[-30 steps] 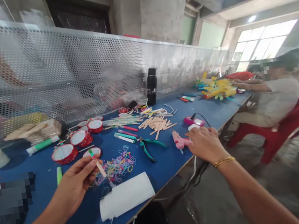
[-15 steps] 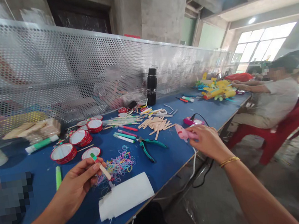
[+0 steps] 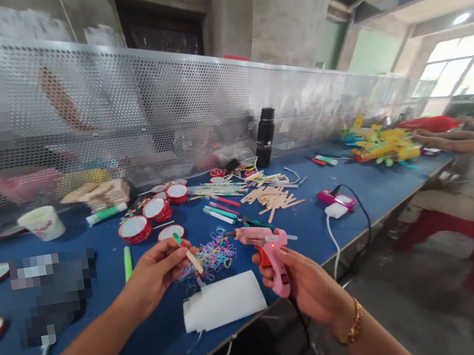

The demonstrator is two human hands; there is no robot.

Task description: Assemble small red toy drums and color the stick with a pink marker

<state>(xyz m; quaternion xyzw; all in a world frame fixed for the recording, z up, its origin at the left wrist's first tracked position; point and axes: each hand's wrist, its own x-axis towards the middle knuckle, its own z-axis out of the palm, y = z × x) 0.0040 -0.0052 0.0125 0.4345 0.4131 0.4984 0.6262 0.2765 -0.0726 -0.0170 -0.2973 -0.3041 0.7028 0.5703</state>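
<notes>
Left hand (image 3: 160, 272) is raised over the near side of the blue table (image 3: 310, 190); its thumb and fingertips are closed in a pinch on a small wooden stick (image 3: 195, 262), green at its upper end, the bare end slanting down to the right and clear of the fingers, presumably to leave that length accessible; right hand (image 3: 309, 285) is wrapped round the handle of a pink glue gun (image 3: 270, 249), fingers curled at the orange trigger, though whether it is pressed cannot be told; the nozzle faces left, towards the stick but apart from it, a hold that appears chosen to keep the hot tip away from both hands; a red light shows on the gun's body; its black cord hangs below the handle, seemingly so routed to stay off the work surface; a white pad (image 3: 224, 301) lies at the near edge between the hands, with loose coloured bands (image 3: 219, 251) just beyond it; markers (image 3: 223, 214) and a heap of bare sticks (image 3: 273, 199) lie farther off, apparently so placed for easy reach; red-rimmed discs (image 3: 135, 229) are stacked to the left, probably grouped by kind.
</notes>
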